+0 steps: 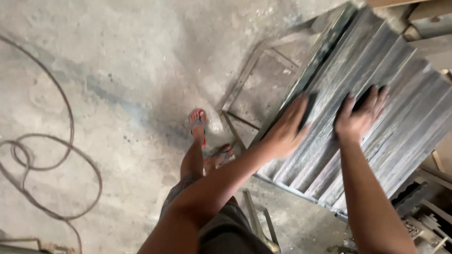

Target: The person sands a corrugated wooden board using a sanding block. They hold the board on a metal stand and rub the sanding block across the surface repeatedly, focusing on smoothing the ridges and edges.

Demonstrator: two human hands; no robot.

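Both forearms reach toward two o'clock, where left hand (286,131) and right hand (359,115) press spread, flat fingers on the ribbed metal sheet (376,80), grasping nothing, above the frame (245,80).

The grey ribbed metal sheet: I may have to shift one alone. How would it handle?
The grey ribbed metal sheet probably stays stiff along its ribs. Its breadth, wider than both hands' span (left hand, right hand), suggests awkward tipping. Edges look thin, possibly sharp.

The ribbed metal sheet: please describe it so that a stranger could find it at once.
On the right of the dusty concrete floor, above a thin metal frame, lies the grey ribbed sheet. Both hands, left and right, rest flat on it. Only it has long parallel ridges.
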